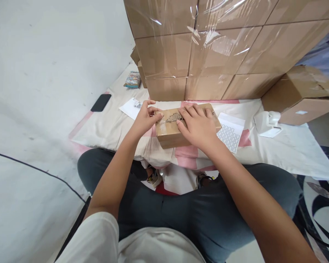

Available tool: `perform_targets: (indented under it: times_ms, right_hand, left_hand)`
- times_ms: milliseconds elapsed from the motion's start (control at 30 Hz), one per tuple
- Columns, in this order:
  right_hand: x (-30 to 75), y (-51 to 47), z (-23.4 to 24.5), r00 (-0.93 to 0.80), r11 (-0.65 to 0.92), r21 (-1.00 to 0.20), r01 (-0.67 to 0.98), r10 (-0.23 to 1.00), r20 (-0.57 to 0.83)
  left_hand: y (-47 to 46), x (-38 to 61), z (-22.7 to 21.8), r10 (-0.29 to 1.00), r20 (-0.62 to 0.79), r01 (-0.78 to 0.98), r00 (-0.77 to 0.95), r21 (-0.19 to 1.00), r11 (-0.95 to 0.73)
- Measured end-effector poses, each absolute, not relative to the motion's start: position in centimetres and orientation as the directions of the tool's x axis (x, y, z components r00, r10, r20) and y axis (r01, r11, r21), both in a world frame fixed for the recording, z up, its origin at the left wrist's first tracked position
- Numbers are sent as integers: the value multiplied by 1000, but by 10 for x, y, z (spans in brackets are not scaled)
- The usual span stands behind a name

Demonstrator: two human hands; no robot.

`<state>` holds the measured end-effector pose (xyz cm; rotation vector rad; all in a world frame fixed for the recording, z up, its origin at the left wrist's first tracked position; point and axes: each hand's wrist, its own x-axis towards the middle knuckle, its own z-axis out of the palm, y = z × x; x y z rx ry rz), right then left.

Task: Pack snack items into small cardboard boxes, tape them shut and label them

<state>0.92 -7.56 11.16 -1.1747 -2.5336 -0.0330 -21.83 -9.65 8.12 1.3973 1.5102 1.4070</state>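
A small brown cardboard box [170,136] lies on a cream and pink cloth [112,128] in front of my crossed legs. Clear tape covers its top, torn open along the middle seam. My left hand [146,117] grips the box's left end, fingers curled and pinching at the tape edge. My right hand [197,124] lies flat on the box top, fingers stretched toward the torn seam.
A tall stack of plastic-wrapped cartons [208,47] stands right behind the box. To the right lie a sticker sheet [230,135], a white device [267,122] and an open carton [304,98]. A black phone [101,102], white paper [130,107] and a colourful packet [132,79] lie left.
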Motion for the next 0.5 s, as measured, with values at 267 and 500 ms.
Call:
perform_targets:
  times_ms: [267,500]
  right_hand:
    - [9,-75,109,-574,659,-147,738,727,377]
    - [5,-80,101,-387,593,-256,763,737,554]
  left_hand:
    - [-84,-214,83,949,182,178,-257,974,-138]
    - [-119,-203,71,997,-17,30,-71,999,20]
